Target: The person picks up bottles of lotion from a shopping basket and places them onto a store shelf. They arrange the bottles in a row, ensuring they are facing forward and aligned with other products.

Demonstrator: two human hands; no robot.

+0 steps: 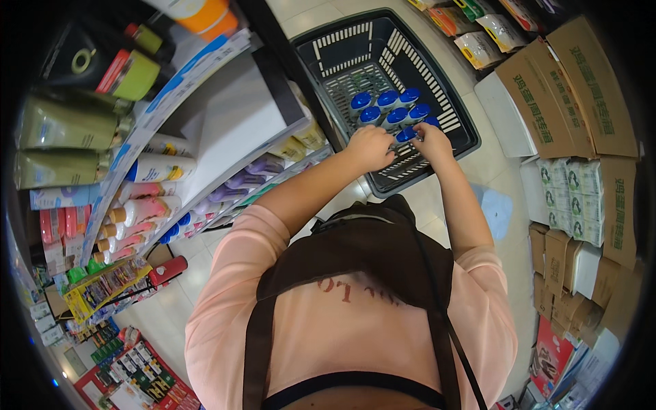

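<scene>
Several blue-capped bottles (370,115) stand together inside a dark plastic shopping basket (437,75) in front of me. The nearest blue-capped bottle (406,134) is pinched at its cap by the fingers of my right hand (433,143). Just left of that bottle, over the basket's near side, is my left hand (370,148), its back turned up. Its fingers are curled toward the bottle. Whatever they may hold is hidden beneath them.
A shelf (232,102) on the left holds several tubes and bottles. Cardboard boxes (547,102) and wrapped packs (574,198) are stacked on the right. Bagged goods (482,48) sit beyond the basket. A pale blue object (493,210) lies on the floor to my right.
</scene>
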